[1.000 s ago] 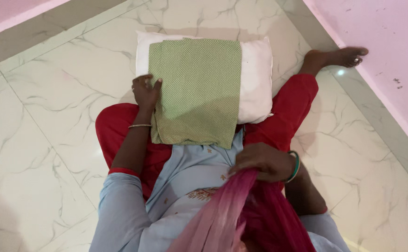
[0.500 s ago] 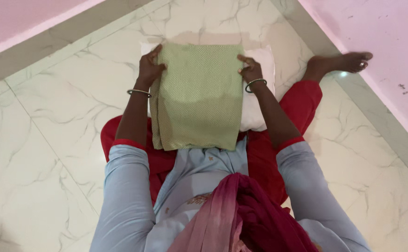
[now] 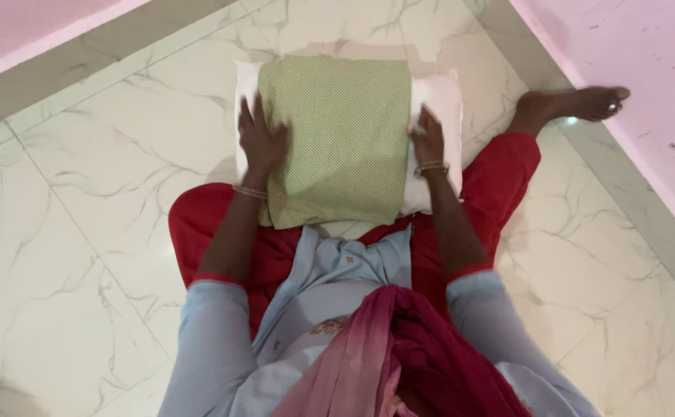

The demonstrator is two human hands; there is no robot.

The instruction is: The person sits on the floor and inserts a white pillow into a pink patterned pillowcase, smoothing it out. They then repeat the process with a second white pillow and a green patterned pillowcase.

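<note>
The green checked cloth [image 3: 339, 139], most likely a pillow cover folded flat, lies on top of the white pillow [image 3: 439, 104], which rests on the marble floor [image 3: 98, 177] in front of the seated person's crossed legs. The near edge of the cloth hangs a little past the pillow, toward the red trousers [image 3: 198, 232].

The left hand [image 3: 260, 143] lies flat with the fingers spread wide, pressing on the left edge of the cloth where it meets the pillow. The right hand [image 3: 428, 139] rests at the right edge of the cloth, on the white pillow beside it; its fingers look loosely bent, and I cannot tell if they pinch the fabric or only press it.

The cloth seems thin, light and very soft (a woven cotton, I think, with a fine pattern of small checks). It has no stiffness, so it will sag and unfold if it is lifted from only 1 point. It is better to take it by the 2 side edges or by 2 corners together. The weave looks slightly rough, so it should not slide easily.

The pillow is plump, with rounded corners and a smooth white casing. It looks light and will yield under pressure, so it is best gripped at its ends. The floor tiles are glossy and hard, with grey veins.
</note>
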